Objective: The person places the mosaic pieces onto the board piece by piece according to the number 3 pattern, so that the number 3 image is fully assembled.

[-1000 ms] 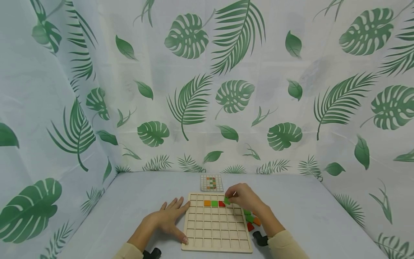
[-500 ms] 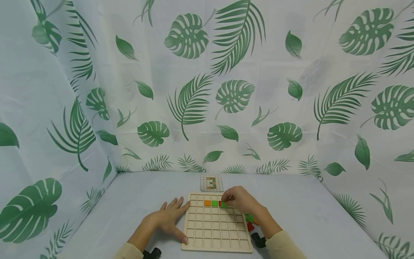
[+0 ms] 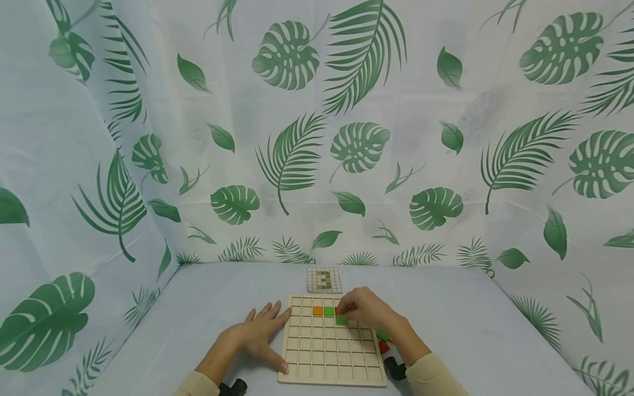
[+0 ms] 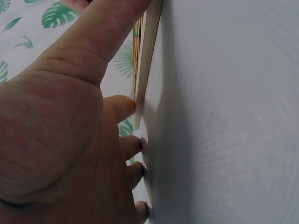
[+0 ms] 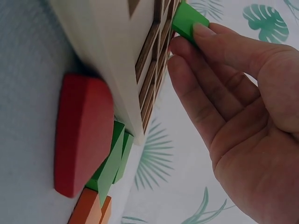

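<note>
In the head view a wooden grid board (image 3: 327,352) lies on the table. Along its second row sit an orange tile (image 3: 317,311), a green tile (image 3: 329,311) and a red tile, mostly covered by the fingers. My right hand (image 3: 366,309) pinches another green tile (image 5: 188,21) between thumb and fingers, just below the red one. My left hand (image 3: 257,334) is spread at the board's left side, its thumb on the near-left corner and its index fingertip at the left edge.
Behind the board lies a small pattern card (image 3: 324,280) printed with a coloured grid. To the board's right are loose pieces: a red piece (image 5: 84,135), green pieces (image 5: 110,161) and orange pieces (image 5: 88,207). Patterned cloth walls (image 3: 297,165) enclose the table.
My right hand has moved left and slightly nearer with the green tile, from the right of the red tile to below it. My left hand has stayed in place.
</note>
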